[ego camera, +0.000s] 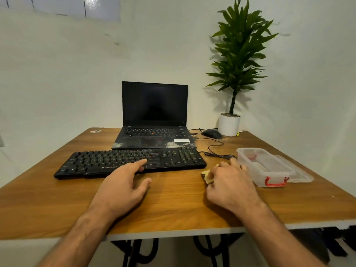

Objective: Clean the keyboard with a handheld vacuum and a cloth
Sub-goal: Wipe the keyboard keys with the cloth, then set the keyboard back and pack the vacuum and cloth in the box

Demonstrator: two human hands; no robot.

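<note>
The right hand [229, 182] has its grip closed around a yellowish cloth [207, 175], fingers curled over it so that only a crumpled edge shows at the thumb side; the hand and cloth sit low on the desk [173, 205]. Just beyond the knuckles lies a clear plastic box [264, 166] with a red latch, its lid [300, 174] lying flat against its far side. A black cable [215, 149] loops on the desk just ahead of the fingertips and runs back towards a black mouse [212, 134].

To the left of that grip, a little apart, the left hand [123, 182] lies loose, holding nothing; its fingers are nearly straight, and the forefinger tip touches the front rows of the black keyboard [131, 161]. The keyboard lies crosswise on the desk, its right end just ahead and left of the cloth, near but not touching it.

Behind the keyboard, touching or nearly touching its back edge, stands an open black laptop [154, 120] with a dark screen and pale dust on its palm rest. Farthest from the grip, at the back right corner beside the mouse, stands a green plant in a white pot [228, 125].
</note>
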